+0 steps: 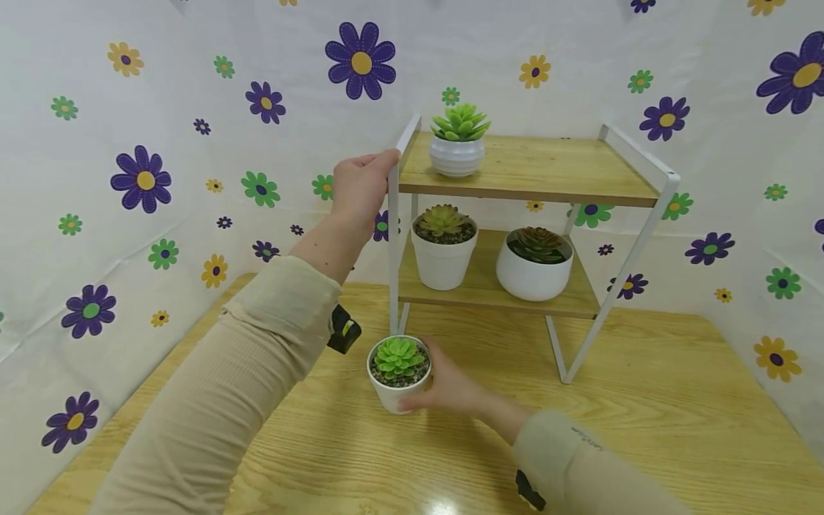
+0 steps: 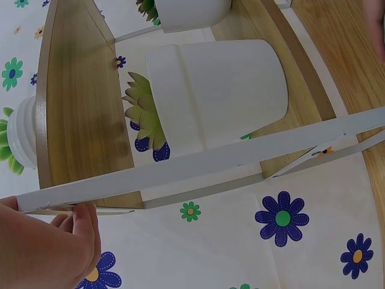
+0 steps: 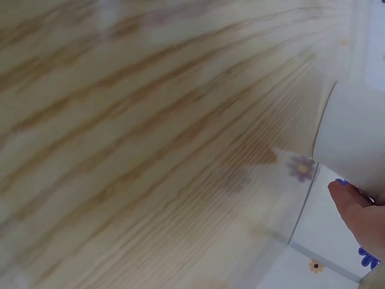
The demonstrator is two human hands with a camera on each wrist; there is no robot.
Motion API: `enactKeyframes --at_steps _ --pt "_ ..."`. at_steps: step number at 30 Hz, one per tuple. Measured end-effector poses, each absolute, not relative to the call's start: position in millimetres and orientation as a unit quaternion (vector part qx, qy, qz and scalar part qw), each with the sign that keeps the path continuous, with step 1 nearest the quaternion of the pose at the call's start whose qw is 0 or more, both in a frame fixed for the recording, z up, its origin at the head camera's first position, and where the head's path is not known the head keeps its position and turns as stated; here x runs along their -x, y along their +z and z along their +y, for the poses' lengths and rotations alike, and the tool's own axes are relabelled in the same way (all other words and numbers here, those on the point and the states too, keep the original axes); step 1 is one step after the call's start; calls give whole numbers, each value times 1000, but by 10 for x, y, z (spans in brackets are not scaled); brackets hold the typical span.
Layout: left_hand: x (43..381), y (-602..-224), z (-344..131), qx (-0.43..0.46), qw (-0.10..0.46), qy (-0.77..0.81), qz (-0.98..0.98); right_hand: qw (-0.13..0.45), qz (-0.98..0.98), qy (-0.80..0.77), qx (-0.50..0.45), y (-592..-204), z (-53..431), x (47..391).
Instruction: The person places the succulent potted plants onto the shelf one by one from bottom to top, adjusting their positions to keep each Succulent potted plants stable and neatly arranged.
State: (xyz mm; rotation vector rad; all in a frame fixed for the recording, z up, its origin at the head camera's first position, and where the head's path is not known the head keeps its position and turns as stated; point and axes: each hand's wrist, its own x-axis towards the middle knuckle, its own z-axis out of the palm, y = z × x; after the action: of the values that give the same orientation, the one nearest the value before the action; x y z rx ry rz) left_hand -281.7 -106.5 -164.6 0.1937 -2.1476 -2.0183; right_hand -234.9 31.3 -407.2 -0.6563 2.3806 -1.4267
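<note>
My left hand [image 1: 360,187] grips the upper left corner of a two-tier wooden shelf's white metal frame [image 1: 394,250]. In the left wrist view, the thumb and fingers pinch that frame bar [image 2: 180,171]. My right hand [image 1: 453,386] holds a small white pot [image 1: 390,398] with a bright green succulent [image 1: 398,357], thumb at the front and fingers around its right side. This pot is upright in front of the shelf's left leg. At the right edge of the right wrist view, fingers [image 3: 349,201] lie against the white pot [image 3: 352,129].
On the top board [image 1: 547,164] sits a ribbed white pot [image 1: 457,156] with a green succulent. The lower board [image 1: 483,282] bears a tapered white pot [image 1: 444,263] and a rounded white pot [image 1: 534,277]. Flower-printed cloth [image 1: 290,43] surrounds the wooden table [image 1: 656,415].
</note>
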Motion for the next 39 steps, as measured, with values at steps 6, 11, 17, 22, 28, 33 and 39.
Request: enactKeyframes --at_steps 6,11,17,22,28,33,39 --pt "2808 -1643 -1066 -67 96 -679 -725 141 823 -508 208 -4059 248 2353" --pt "2790 -1642 -1061 -68 95 -677 -727 121 824 -514 207 -4080 213 2364" --pt "2786 -1636 -1058 -67 92 -678 -726 95 837 -500 202 -4086 210 2358" --pt "2787 -1636 -1062 -64 94 -679 -725 87 838 -501 197 -4096 238 2354" --pt "2790 -1639 -1069 -66 95 -678 -726 81 842 -498 189 -4090 312 2326" --pt "2793 -1639 -1068 -69 95 -677 -727 75 850 -489 180 -4062 416 2283" --pt "2792 -1638 -1061 -70 98 -674 -728 63 857 -484 168 -4037 568 2239"
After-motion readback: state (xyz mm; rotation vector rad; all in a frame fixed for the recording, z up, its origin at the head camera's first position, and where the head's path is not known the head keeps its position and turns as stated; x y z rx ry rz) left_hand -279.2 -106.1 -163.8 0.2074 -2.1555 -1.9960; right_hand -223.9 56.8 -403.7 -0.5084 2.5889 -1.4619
